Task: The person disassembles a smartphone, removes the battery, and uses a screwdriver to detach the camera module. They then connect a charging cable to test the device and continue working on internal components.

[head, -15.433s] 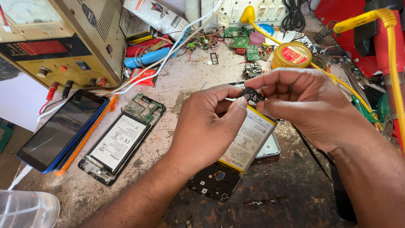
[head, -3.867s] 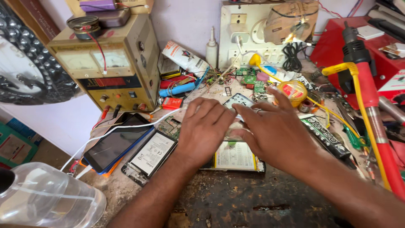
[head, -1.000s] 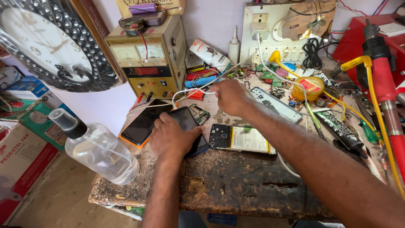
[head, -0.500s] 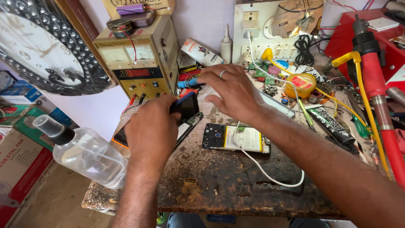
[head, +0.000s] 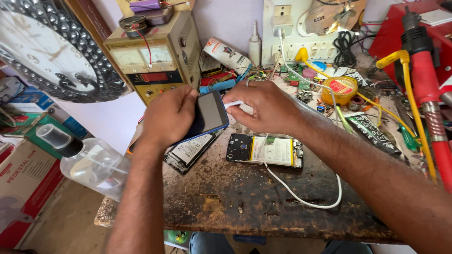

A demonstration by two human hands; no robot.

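My left hand [head: 169, 115] grips a dark phone with a blue rim [head: 210, 114], lifted above the worn workbench [head: 249, 197]. My right hand [head: 263, 106] pinches the plug end of a white cable [head: 301, 200] right at the phone's upper edge. The cable loops down over the bench and back up to the wall socket board [head: 301, 28]. Below my hands lie two opened phones with their batteries showing, one at the centre [head: 266, 150] and one to the left [head: 190, 150].
A beige power supply with meters [head: 150, 56] stands at the back left. A yellow round tin [head: 341, 89], small circuit boards and a red tool with a yellow cord [head: 423, 80] crowd the right. A clear plastic bottle [head: 84, 160] sits at the bench's left end beside a wall clock [head: 42, 51].
My left hand has lifted the blue-rimmed phone off the bench. My right hand has brought the white cable's plug to the phone's edge.
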